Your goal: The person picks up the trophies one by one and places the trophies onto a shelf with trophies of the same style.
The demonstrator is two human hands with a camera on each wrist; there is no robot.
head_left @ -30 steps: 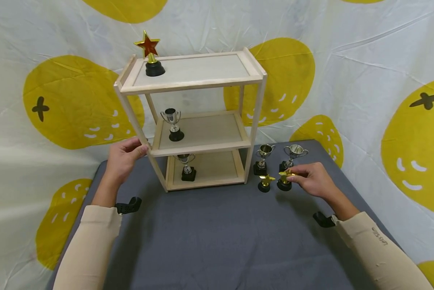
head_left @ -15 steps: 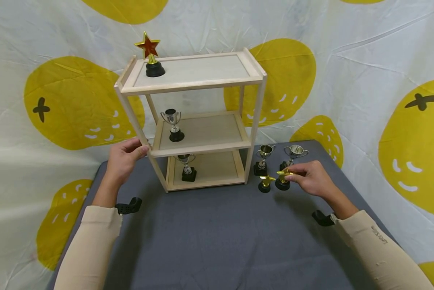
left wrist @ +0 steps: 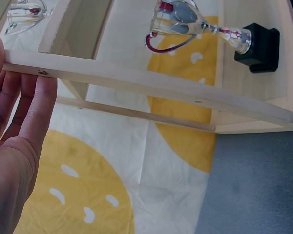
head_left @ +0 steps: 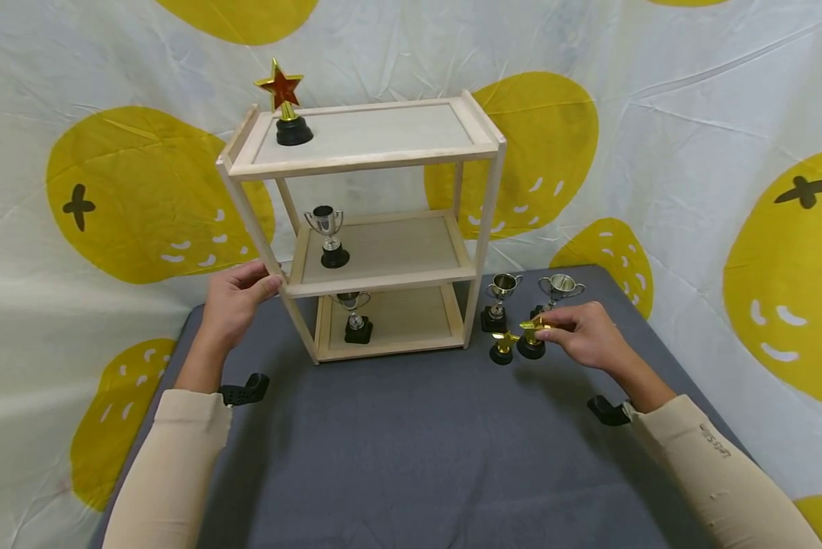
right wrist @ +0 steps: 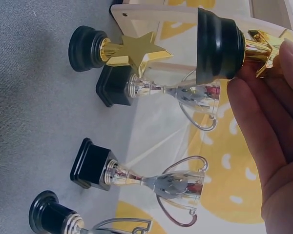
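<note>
My right hand (head_left: 585, 335) pinches a gold star trophy (head_left: 531, 349) by its star; in the right wrist view its black base (right wrist: 217, 46) hangs above the table. A second star trophy (head_left: 502, 349) stands just left of it. Behind them are silver cup trophies, one on the left (head_left: 496, 299) and one on the right (head_left: 560, 287), the latter partly hidden by my hand. My left hand (head_left: 232, 305) grips the left front post of a wooden three-tier shelf (head_left: 383, 288) at middle-tier height; fingers and thumb straddle the post in the left wrist view.
A red-and-gold star trophy (head_left: 293, 130) stands at the top tier's left. One silver cup (head_left: 332, 244) sits on the middle tier, another (head_left: 358, 328) on the bottom tier. The right wrist view shows a further trophy (right wrist: 53, 212). Grey cloth (head_left: 397, 442) covers the table.
My right hand has moved slightly left with the gold star trophy, closer to the other star trophy. The left hand and the shelf stay in place.
</note>
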